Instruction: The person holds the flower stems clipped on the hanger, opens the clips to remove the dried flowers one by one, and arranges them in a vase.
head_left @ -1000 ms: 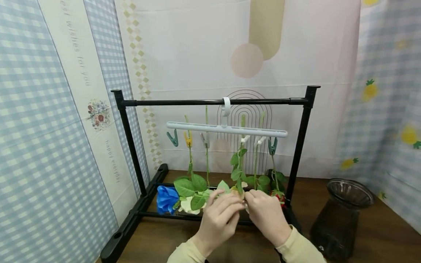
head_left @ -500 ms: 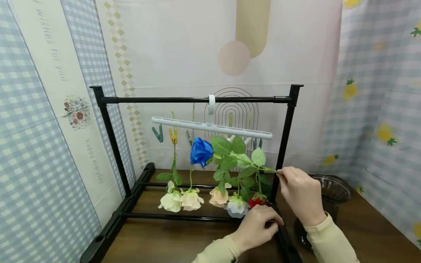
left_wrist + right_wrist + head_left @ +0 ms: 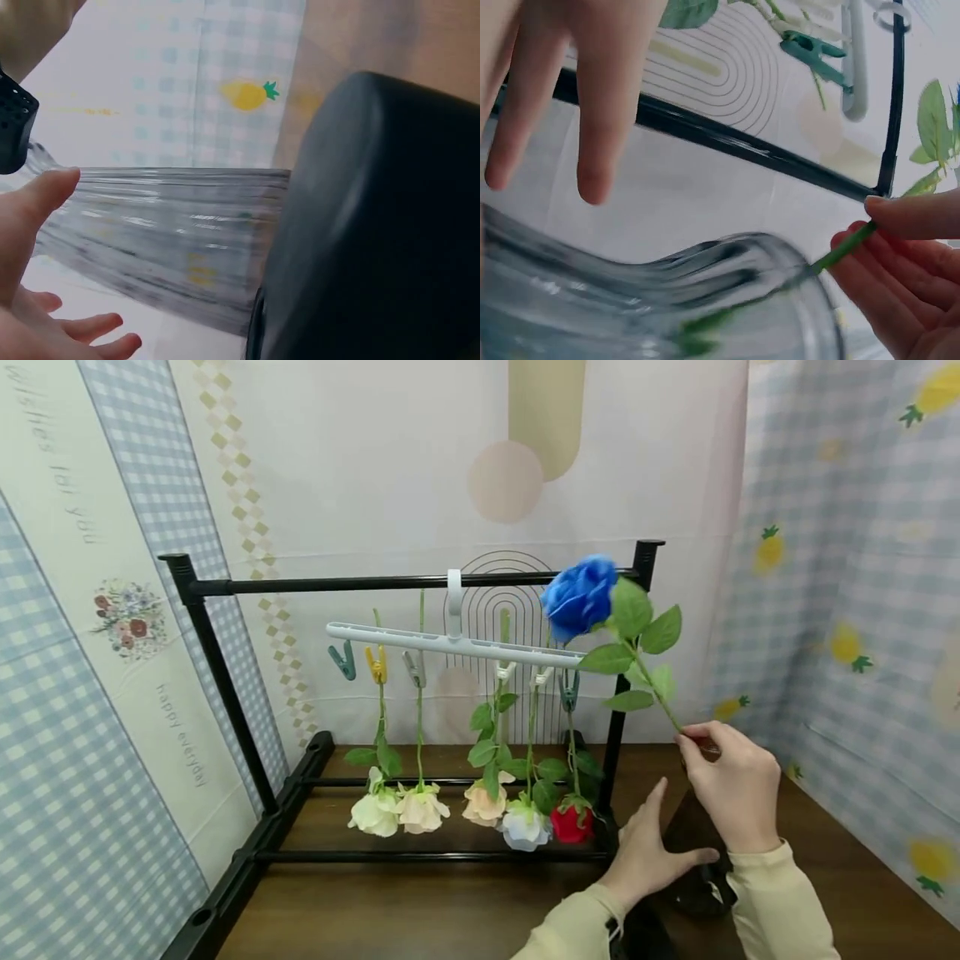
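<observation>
My right hand [image 3: 735,785] pinches the green stem of a blue rose [image 3: 580,597] between thumb and fingers. The bloom leans up and to the left, overlapping the right end of the rack. In the right wrist view, the stem [image 3: 844,247] runs down across the rim of a dark clear glass vase [image 3: 630,315], its lower end showing through the glass. My left hand [image 3: 648,852] is spread with thumb and fingers apart, close beside the vase. The left wrist view shows the ribbed vase side [image 3: 172,225] right by that hand's thumb.
A black rack [image 3: 337,583] carries a pale hanger [image 3: 405,637] with clips. Several roses hang upside down from it, among them a white one [image 3: 525,827] and a red one [image 3: 572,822]. A teal clip [image 3: 342,660] at the left end holds nothing.
The blue rose has gone from lying low before the rack to raised at the right, in my right hand. My left hand has let go of the flowers and moved right to the vase, fingers spread.
</observation>
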{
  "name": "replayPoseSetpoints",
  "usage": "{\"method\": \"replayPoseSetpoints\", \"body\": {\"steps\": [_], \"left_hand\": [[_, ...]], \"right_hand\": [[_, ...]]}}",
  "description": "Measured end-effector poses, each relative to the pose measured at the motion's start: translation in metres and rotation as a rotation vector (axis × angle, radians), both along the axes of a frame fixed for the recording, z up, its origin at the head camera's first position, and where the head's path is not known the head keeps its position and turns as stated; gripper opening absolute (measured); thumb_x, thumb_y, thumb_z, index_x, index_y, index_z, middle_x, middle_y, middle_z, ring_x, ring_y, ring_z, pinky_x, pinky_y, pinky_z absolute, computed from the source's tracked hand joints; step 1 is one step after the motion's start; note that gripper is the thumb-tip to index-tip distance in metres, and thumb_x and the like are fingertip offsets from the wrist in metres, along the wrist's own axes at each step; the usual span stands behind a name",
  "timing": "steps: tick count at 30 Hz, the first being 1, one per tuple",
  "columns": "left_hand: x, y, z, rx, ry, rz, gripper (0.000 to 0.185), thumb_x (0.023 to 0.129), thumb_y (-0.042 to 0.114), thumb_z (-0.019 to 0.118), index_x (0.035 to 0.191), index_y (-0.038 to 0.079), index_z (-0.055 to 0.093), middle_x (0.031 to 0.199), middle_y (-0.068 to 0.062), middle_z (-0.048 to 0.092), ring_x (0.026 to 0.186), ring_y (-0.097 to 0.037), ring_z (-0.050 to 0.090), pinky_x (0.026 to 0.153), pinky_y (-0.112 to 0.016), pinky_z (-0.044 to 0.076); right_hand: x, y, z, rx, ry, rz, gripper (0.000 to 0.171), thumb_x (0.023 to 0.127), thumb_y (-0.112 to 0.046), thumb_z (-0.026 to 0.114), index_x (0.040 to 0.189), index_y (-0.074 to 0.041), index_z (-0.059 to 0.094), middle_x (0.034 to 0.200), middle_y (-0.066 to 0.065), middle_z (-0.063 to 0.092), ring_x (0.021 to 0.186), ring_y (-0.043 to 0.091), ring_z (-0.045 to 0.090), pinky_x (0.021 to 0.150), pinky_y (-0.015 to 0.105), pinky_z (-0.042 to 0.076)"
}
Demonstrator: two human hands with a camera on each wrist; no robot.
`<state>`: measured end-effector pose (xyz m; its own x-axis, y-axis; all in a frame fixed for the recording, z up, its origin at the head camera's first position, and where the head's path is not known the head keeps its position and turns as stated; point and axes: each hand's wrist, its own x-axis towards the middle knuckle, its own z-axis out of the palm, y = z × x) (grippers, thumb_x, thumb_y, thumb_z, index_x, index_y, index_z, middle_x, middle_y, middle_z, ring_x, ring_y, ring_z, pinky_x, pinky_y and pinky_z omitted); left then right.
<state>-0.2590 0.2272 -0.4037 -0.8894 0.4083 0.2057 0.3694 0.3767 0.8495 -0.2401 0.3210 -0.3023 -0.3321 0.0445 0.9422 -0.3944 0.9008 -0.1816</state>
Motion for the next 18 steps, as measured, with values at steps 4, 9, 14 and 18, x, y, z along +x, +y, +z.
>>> {"method": "replayPoseSetpoints", "body": {"steps": [4, 9, 14, 18], "left_hand": [[-0.006, 0.008, -0.002, 0.041, -0.045, -0.022, 0.088, 0.081, 0.047, 0.075, 0.15, 0.044, 0.021, 0.153, 0.015, 0.035, 0.141, -0.018, 0.04, 0.106, -0.049, 0.041], [-0.012, 0.023, -0.003, 0.07, -0.081, 0.007, 0.081, 0.08, 0.047, 0.075, 0.147, 0.045, 0.029, 0.148, 0.018, 0.042, 0.134, -0.011, 0.047, 0.101, -0.038, 0.047], [-0.018, 0.036, 0.0, 0.079, -0.078, 0.053, 0.075, 0.079, 0.046, 0.077, 0.142, 0.046, 0.036, 0.142, 0.019, 0.049, 0.127, -0.009, 0.053, 0.096, -0.036, 0.05], [-0.023, 0.042, 0.005, 0.073, -0.044, 0.07, 0.073, 0.078, 0.045, 0.079, 0.139, 0.046, 0.04, 0.137, 0.019, 0.053, 0.122, -0.008, 0.057, 0.091, -0.033, 0.052]], "right_hand": [[-0.004, 0.003, -0.004, -0.098, -0.029, 0.05, 0.009, 0.075, 0.004, 0.077, 0.082, 0.003, 0.073, 0.071, 0.017, 0.071, 0.064, -0.02, 0.049, 0.057, 0.005, 0.038], [-0.011, 0.015, -0.009, -0.177, -0.073, 0.079, 0.009, 0.075, 0.003, 0.077, 0.083, 0.004, 0.072, 0.071, 0.019, 0.07, 0.072, -0.034, 0.035, 0.059, 0.003, 0.035], [-0.016, 0.029, -0.009, -0.196, -0.161, -0.004, 0.01, 0.078, -0.005, 0.077, 0.085, 0.0, 0.072, 0.073, 0.018, 0.07, 0.067, -0.031, 0.032, 0.055, 0.007, 0.033], [-0.021, 0.039, -0.004, -0.2, -0.231, -0.037, 0.011, 0.081, -0.01, 0.075, 0.086, -0.001, 0.072, 0.075, 0.018, 0.071, 0.062, -0.024, 0.037, 0.055, 0.008, 0.031]]}}
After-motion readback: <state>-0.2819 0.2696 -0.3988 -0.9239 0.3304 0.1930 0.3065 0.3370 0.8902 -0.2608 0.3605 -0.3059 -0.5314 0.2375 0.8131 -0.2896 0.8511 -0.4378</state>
